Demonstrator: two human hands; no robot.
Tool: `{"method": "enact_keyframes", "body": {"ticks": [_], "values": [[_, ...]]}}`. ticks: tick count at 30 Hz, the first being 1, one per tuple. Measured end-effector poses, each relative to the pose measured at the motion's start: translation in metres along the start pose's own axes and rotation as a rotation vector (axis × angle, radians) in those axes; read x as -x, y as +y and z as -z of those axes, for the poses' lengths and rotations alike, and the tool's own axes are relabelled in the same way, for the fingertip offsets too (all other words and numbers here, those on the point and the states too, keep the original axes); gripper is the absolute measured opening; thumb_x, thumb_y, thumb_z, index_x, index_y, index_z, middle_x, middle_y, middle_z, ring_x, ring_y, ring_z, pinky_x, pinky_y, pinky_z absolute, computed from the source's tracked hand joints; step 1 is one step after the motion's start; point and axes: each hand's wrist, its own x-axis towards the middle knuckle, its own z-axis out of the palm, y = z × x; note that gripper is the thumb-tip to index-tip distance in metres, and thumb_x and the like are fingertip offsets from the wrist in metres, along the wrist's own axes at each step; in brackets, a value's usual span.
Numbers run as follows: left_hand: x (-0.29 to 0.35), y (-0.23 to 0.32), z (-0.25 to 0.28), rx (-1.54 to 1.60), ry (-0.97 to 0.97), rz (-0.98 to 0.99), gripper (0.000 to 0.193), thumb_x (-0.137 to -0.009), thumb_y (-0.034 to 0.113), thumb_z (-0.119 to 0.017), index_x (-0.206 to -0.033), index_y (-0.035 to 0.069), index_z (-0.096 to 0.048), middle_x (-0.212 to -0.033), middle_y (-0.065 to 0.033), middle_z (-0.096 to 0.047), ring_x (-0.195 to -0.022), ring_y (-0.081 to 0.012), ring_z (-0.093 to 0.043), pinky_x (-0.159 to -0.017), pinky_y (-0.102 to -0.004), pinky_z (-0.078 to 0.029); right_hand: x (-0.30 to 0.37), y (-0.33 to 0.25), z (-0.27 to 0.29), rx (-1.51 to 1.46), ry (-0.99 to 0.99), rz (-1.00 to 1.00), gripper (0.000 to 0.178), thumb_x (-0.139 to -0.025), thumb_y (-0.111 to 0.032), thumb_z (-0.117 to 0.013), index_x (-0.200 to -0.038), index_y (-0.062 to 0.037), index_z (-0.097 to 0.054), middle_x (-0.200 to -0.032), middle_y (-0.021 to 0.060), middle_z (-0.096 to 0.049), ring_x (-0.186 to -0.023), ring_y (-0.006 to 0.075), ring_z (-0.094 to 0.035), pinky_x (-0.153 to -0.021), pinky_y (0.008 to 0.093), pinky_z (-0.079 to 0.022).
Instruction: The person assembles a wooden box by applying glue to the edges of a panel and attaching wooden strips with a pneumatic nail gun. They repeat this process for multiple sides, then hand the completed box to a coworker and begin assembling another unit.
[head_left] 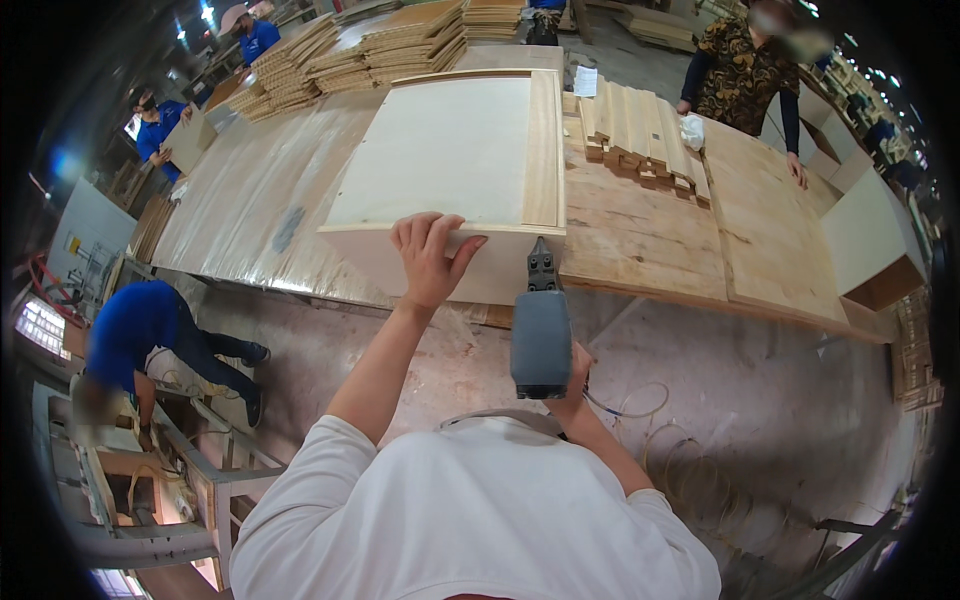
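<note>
In front of me on the table lies a pale wooden box, a shallow panel assembly with a strip along its right side. My left hand grips its near edge, the fingers curled over the top rim and the thumb spread to the right. My right hand is closed round the handle of a nail gun, mostly hidden behind the tool's dark grey body. The black nose of the gun points at the box's near side, close to the right corner, and appears to touch it.
A stack of wooden strips lies right of the box, near a standing person. Piled boards rise at the back left. An open-ended wooden box stands far right. A coiled air hose hangs below. Another person bends at left.
</note>
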Motion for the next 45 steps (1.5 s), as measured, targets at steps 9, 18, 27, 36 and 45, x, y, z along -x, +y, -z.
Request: {"method": "enact_keyframes", "body": {"ticks": [9, 18, 27, 36, 45], "values": [[-0.003, -0.002, 0.004, 0.073, 0.011, 0.019, 0.019, -0.079, 0.024, -0.069, -0.092, 0.013, -0.061, -0.087, 0.0001, -0.055, -0.088, -0.0196, -0.047, -0.084, -0.0354, -0.029, 0.012, 0.001, -0.006, 0.132, -0.016, -0.121, 0.031, -0.075, -0.014, -0.068, -0.100, 0.0008, -0.058, -0.076, 0.0131, -0.061, -0.064, 0.0301, -0.063, -0.057, 0.0356, -0.049], [0.004, -0.047, 0.014, 0.192, 0.153, 0.089, 0.015, -0.085, 0.015, -0.055, -0.073, 0.011, -0.063, -0.080, -0.0030, -0.057, -0.086, -0.0207, -0.048, -0.084, -0.0368, -0.031, 0.020, 0.020, 0.048, 0.290, 0.002, -0.164, 0.035, -0.082, -0.012, -0.065, -0.113, -0.0009, -0.055, -0.097, 0.0118, -0.064, -0.079, 0.0230, -0.063, -0.070, 0.0304, -0.050], [0.027, -0.098, 0.065, -0.064, 0.337, 0.509, 0.038, -0.076, 0.014, -0.066, -0.111, 0.002, -0.055, -0.124, -0.0212, -0.043, -0.117, -0.0325, -0.038, -0.100, -0.0435, -0.028, -0.069, 0.084, 0.104, -0.099, -0.268, -0.693, 0.052, -0.082, -0.011, -0.051, -0.132, -0.0032, -0.037, -0.080, 0.0098, -0.053, -0.067, 0.0177, -0.054, -0.063, 0.0326, -0.046], [0.022, -0.069, 0.055, 0.718, 0.312, 1.144, 0.101, -0.069, 0.015, -0.067, -0.144, -0.004, -0.004, -0.145, -0.0207, -0.016, -0.135, -0.0316, -0.020, -0.110, -0.0353, -0.023, -0.123, 0.166, 0.064, 0.915, -0.862, -0.508, 0.075, -0.086, -0.026, -0.054, -0.145, -0.0019, -0.015, -0.102, 0.0216, -0.060, -0.094, 0.0355, -0.061, -0.082, 0.0447, -0.049], [-0.008, -0.043, 0.086, 0.838, 0.023, 1.395, 0.107, -0.069, 0.018, -0.062, -0.147, 0.011, 0.012, -0.142, -0.0187, -0.024, -0.113, -0.0269, -0.044, -0.077, -0.0340, -0.045, -0.144, 0.242, 0.055, 1.110, -0.847, -0.201, 0.072, -0.083, -0.023, -0.058, -0.143, -0.0038, -0.024, -0.107, 0.0185, -0.057, -0.093, 0.0350, -0.059, -0.082, 0.0426, -0.049]]}}
